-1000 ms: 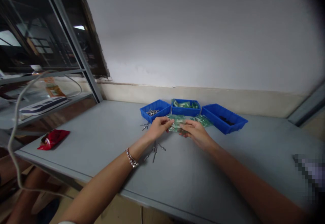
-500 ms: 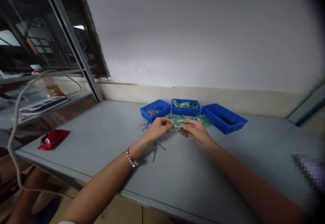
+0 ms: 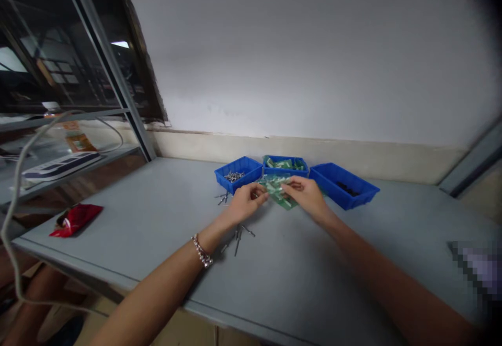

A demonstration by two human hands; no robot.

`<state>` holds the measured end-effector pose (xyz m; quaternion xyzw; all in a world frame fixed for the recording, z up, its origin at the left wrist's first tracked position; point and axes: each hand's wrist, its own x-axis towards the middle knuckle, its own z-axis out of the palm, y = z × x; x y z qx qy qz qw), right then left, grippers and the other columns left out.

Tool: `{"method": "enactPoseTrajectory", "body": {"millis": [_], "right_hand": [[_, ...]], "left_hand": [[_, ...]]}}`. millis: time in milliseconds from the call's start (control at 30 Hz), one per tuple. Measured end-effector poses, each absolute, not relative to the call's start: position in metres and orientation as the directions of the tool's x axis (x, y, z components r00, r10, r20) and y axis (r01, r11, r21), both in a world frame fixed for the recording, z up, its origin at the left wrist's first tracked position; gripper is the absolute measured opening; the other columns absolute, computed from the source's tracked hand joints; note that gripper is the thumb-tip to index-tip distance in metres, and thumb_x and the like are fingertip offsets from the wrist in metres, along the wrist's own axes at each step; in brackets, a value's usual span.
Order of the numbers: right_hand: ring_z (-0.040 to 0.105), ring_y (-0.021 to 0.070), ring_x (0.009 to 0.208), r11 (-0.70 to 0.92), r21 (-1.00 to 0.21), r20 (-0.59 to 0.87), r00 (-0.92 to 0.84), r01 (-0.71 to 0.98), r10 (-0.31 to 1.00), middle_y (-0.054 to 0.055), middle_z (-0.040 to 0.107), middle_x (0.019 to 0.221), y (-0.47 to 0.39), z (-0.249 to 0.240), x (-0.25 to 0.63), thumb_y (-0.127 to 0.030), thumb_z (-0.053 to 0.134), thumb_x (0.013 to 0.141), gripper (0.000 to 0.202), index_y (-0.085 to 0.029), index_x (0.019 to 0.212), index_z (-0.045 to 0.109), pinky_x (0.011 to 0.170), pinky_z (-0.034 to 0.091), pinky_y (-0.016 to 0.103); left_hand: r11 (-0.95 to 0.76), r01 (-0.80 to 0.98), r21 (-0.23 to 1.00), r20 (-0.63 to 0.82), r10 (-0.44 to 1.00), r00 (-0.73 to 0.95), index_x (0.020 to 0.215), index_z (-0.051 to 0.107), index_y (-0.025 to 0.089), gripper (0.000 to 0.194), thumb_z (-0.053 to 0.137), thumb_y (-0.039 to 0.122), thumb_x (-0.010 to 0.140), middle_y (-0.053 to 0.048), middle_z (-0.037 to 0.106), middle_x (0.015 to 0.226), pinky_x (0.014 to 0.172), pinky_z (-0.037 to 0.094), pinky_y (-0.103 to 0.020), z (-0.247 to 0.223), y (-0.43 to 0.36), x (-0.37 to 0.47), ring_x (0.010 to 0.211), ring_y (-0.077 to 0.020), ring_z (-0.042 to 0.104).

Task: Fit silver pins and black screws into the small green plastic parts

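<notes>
Above the table, a small green-tinted plastic bag [image 3: 288, 203] with white markings is held between my two hands. My right hand [image 3: 309, 197] is closed, its thumb and fingers pinching the bag's right side. My left hand [image 3: 243, 202] is curled with thumb and fingers together at the bag's left edge; the exact contact is partly hidden. Several metal pins that look like rivets [image 3: 237, 241] lie near my left wrist. More lie beside the left blue bin [image 3: 225, 181]. A middle blue bin [image 3: 285, 172] contains similar green bags.
A right blue bin [image 3: 345, 199] holds small dark pieces. On the left of the grey table [image 3: 157, 205] lies a red packet [image 3: 80, 219]. A white cable [image 3: 18, 189] hangs by the side shelf, where a bottle [image 3: 78, 139] stands. A blurred-out object [image 3: 476, 267] is at far right.
The green bag has tilted, with its lower corner now hanging down between my hands. My right hand has turned slightly, and the view has shifted a little.
</notes>
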<state>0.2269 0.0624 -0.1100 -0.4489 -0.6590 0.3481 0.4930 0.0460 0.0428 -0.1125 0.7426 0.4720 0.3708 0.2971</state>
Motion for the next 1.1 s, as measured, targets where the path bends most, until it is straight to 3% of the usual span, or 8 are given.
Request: {"method": "enactPoseTrajectory", "body": {"millis": [67, 167, 300, 433, 600, 800, 967, 1100], "right_hand": [[0.058, 0.0172, 0.060, 0.440, -0.744, 0.520, 0.023, 0.502, 0.854, 0.004, 0.063, 0.063, 0.078, -0.096, 0.234, -0.032, 0.055, 0.069, 0.017, -0.016, 0.070, 0.061, 0.060, 0.044, 0.029], [0.060, 0.0210, 0.070, 0.286, -0.515, 0.636, 0.136, 0.808, 0.760, 0.008, 0.065, 0.071, 0.107, -0.080, 0.244, -0.025, 0.049, 0.073, 0.017, -0.016, 0.077, 0.063, 0.067, 0.043, 0.031], [0.061, 0.0254, 0.082, 0.054, -0.321, 0.541, 0.136, 0.945, 0.830, 0.013, 0.066, 0.084, 0.133, -0.078, 0.244, -0.020, 0.045, 0.078, 0.021, -0.013, 0.088, 0.063, 0.067, 0.042, 0.031], [0.061, 0.0282, 0.085, -0.035, -0.177, 0.416, 0.107, 0.984, 0.903, 0.019, 0.064, 0.089, 0.140, -0.083, 0.237, -0.017, 0.041, 0.082, 0.026, -0.008, 0.097, 0.061, 0.066, 0.043, 0.033], [0.060, 0.0287, 0.089, -0.085, -0.144, 0.312, 0.127, 0.986, 0.942, 0.023, 0.062, 0.094, 0.143, -0.081, 0.235, -0.013, 0.042, 0.082, 0.025, -0.006, 0.096, 0.062, 0.067, 0.043, 0.033], [0.059, 0.0268, 0.090, -0.036, -0.213, 0.397, 0.121, 0.976, 0.910, 0.016, 0.062, 0.099, 0.119, -0.079, 0.241, -0.037, 0.042, 0.085, 0.036, -0.014, 0.110, 0.054, 0.069, 0.043, 0.034], [0.058, 0.0235, 0.086, 0.176, -0.198, 0.315, -0.108, 0.964, 0.943, 0.010, 0.063, 0.092, 0.084, -0.092, 0.255, -0.024, 0.043, 0.081, 0.024, -0.016, 0.094, 0.062, 0.067, 0.042, 0.031], [0.057, 0.0211, 0.091, 0.302, -0.120, 0.275, -0.261, 0.946, 0.925, 0.010, 0.062, 0.092, 0.071, -0.109, 0.266, -0.012, 0.042, 0.078, 0.028, -0.015, 0.096, 0.064, 0.079, 0.041, 0.030]], "left_hand": [[-0.439, 0.571, 0.693, 0.352, 0.898, 0.263, 0.090, 0.055, 0.014, 0.019, 0.051, 0.029, 0.079, -0.004, 0.060, 0.077, 0.060, 0.040, -0.026, -0.111, 0.040, 0.046, 0.061, -0.0120, 0.051], [-0.488, 0.653, 0.579, 0.409, 0.867, 0.286, 0.095, 0.054, 0.014, 0.020, 0.049, 0.026, 0.080, -0.005, 0.061, 0.081, 0.061, 0.041, -0.027, -0.109, 0.038, 0.045, 0.062, -0.0130, 0.053], [-0.504, 0.705, 0.499, 0.425, 0.851, 0.307, 0.098, 0.052, 0.015, 0.021, 0.048, 0.025, 0.080, -0.006, 0.061, 0.084, 0.063, 0.042, -0.029, -0.111, 0.039, 0.043, 0.065, -0.0147, 0.054], [-0.495, 0.720, 0.487, 0.430, 0.853, 0.296, 0.099, 0.052, 0.015, 0.021, 0.047, 0.024, 0.080, -0.006, 0.061, 0.085, 0.063, 0.042, -0.029, -0.112, 0.040, 0.041, 0.066, -0.0151, 0.054], [-0.501, 0.727, 0.470, 0.429, 0.849, 0.308, 0.098, 0.052, 0.015, 0.020, 0.046, 0.023, 0.080, -0.007, 0.061, 0.085, 0.063, 0.042, -0.030, -0.113, 0.040, 0.041, 0.066, -0.0148, 0.054], [-0.488, 0.744, 0.456, 0.431, 0.853, 0.295, 0.097, 0.052, 0.015, 0.020, 0.045, 0.024, 0.081, -0.007, 0.060, 0.086, 0.064, 0.043, -0.031, -0.112, 0.040, 0.041, 0.066, -0.0150, 0.054], [-0.495, 0.759, 0.423, 0.455, 0.840, 0.294, 0.098, 0.051, 0.015, 0.020, 0.044, 0.024, 0.082, -0.006, 0.060, 0.087, 0.065, 0.043, -0.031, -0.109, 0.037, 0.043, 0.068, -0.0154, 0.055], [-0.494, 0.769, 0.406, 0.471, 0.834, 0.288, 0.099, 0.051, 0.016, 0.020, 0.043, 0.024, 0.082, -0.006, 0.060, 0.087, 0.066, 0.043, -0.031, -0.109, 0.037, 0.042, 0.069, -0.0158, 0.055]]}}
